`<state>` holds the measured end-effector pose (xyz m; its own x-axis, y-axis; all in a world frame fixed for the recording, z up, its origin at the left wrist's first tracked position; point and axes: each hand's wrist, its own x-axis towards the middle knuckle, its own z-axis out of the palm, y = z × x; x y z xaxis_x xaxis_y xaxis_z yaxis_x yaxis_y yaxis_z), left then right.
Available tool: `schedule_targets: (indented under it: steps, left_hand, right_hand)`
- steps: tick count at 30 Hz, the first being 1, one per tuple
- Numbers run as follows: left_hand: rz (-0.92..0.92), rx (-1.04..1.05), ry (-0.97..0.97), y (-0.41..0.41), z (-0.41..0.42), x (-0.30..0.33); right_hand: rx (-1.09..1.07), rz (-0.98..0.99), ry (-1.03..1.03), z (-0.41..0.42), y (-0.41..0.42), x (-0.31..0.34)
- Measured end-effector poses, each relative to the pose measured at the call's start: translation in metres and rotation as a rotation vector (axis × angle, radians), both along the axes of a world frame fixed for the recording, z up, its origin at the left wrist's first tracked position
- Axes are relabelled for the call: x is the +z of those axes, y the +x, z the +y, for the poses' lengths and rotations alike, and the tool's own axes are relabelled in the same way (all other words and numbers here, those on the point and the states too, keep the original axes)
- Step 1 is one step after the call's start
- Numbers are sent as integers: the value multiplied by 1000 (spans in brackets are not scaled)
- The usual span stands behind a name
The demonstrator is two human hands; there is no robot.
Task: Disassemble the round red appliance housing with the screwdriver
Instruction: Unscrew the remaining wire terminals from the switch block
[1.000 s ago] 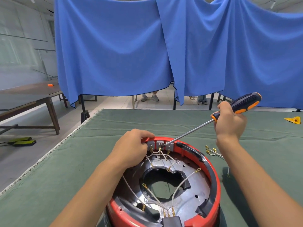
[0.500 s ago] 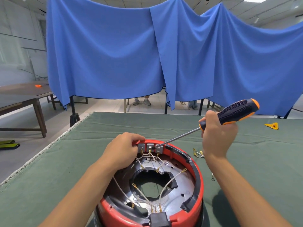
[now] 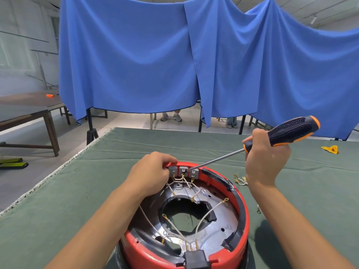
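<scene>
Sitting on the green table (image 3: pixel 101 191), the red housing (image 3: pixel 241 206) is nearest. The left hand (image 3: pixel 149 175) curls over its far rim. Past that rim, the right hand (image 3: pixel 266 158) grips the screwdriver (image 3: pixel 291 131), tip touching the gray clips (image 3: pixel 183 169) there.

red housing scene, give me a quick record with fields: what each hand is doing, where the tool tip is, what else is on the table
housing: round red appliance housing, open side up on the green table cover, white wires inside
left hand: grips the far rim beside the grey terminal blocks
right hand: holds the screwdriver by its black and orange handle
tool tip: at the middle terminal block
loose parts: small wire pieces with brass lugs right of the housing
far right: yellow object
</scene>
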<state>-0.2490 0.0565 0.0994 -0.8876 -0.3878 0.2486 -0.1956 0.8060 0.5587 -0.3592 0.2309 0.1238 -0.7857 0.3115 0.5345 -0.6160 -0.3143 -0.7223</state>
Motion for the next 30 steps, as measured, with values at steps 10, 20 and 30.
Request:
schedule_targets:
  steps: [10, 20, 30]
  left_hand:
    - [4, -5, -16, 1, 3, 0]
    - [2, -5, 14, 0, -1, -2]
    - [-11, -5, 2, 2, 2, 1]
  right_hand:
    - [-69, -160, 49, -6, -39, 3]
    - [-46, -175, 42, -10, -36, 0]
    - [-40, 86, 173, -7, 14, 16]
